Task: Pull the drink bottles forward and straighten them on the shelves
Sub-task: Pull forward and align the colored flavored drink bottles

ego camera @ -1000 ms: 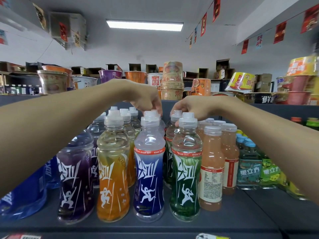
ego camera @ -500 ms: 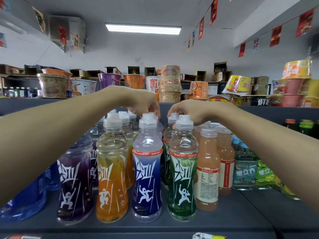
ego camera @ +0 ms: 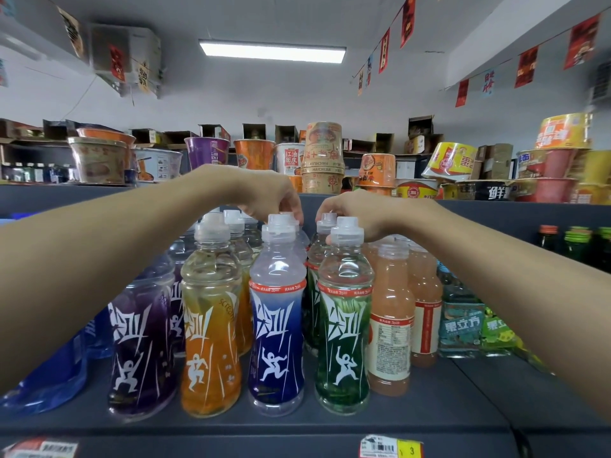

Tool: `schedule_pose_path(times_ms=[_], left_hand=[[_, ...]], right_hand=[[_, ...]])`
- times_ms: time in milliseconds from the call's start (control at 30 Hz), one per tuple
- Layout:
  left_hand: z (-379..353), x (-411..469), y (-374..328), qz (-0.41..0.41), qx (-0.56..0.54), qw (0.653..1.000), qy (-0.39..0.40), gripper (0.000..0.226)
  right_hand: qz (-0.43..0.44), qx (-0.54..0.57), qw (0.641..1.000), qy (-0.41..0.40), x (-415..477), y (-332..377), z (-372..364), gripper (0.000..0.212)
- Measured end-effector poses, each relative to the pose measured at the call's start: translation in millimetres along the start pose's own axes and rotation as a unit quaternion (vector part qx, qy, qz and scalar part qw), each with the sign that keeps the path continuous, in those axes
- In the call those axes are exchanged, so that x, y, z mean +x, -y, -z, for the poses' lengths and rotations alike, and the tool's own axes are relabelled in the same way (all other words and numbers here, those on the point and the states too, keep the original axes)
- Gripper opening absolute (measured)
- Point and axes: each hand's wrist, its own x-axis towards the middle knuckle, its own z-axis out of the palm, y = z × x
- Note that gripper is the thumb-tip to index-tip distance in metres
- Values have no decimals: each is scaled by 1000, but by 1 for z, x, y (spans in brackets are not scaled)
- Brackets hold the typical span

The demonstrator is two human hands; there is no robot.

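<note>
Rows of sports drink bottles stand on a dark grey shelf (ego camera: 429,414). The front row holds a purple bottle (ego camera: 139,352), an orange bottle (ego camera: 210,325), a blue bottle (ego camera: 277,325) and a green bottle (ego camera: 344,328). More bottles stand behind each. My left hand (ego camera: 271,196) reaches over the front row, and its fingers pinch the cap of the bottle behind the blue one. My right hand (ego camera: 360,211) grips the cap of the green bottle in the second row (ego camera: 325,223). Both caps are partly hidden by fingers.
Pale orange juice bottles (ego camera: 391,312) stand right of the green row, then teal and green labelled bottles (ego camera: 459,322). A blue-wrapped pack (ego camera: 43,375) lies at the far left. Instant noodle cups (ego camera: 322,153) crowd the shelf above. Price tags (ego camera: 390,446) line the front edge.
Both hands keep their hold on the second-row caps. The bottles and hands sit slightly lower and nearer in view than one second ago; the view has shifted a little.
</note>
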Motion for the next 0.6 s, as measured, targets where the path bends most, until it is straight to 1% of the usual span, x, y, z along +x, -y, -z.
schedule_pose_path(times_ms=[167,233,267,333,400,433,467,500,533,600], left_hand=[[2,-6,-6,11,12,1000,23,39],[5,-9,-7,15,-7,999,37,46],[6,-12,-8,17,-25,999,33,46],[10,-20,-11,14,-57,998,-8,38],[15,-30,-16,9,-79,994,-71,32],[17,-36,-21,8,-98,990,-98,35],[20,-44,-25,4,-117,986,-116,42],[22,-53,-29,-4,-124,984,-127,49],[23,-62,-33,-18,-113,985,-129,57],[22,-80,-43,-51,-64,992,-93,71]], right_hand=[[-10,-8,1000,2,-8,6,6,55],[-18,-4,1000,-6,-13,9,9,61],[-24,15,1000,-8,-16,10,11,63],[-31,55,998,-22,-26,13,16,59],[-28,72,995,-64,-37,20,22,42],[-26,82,992,-89,-43,24,23,35],[-28,98,989,-112,-49,29,25,34],[-29,117,984,-128,-56,34,25,38],[-23,130,982,-138,-63,39,25,43],[9,107,985,-133,-77,47,22,54]])
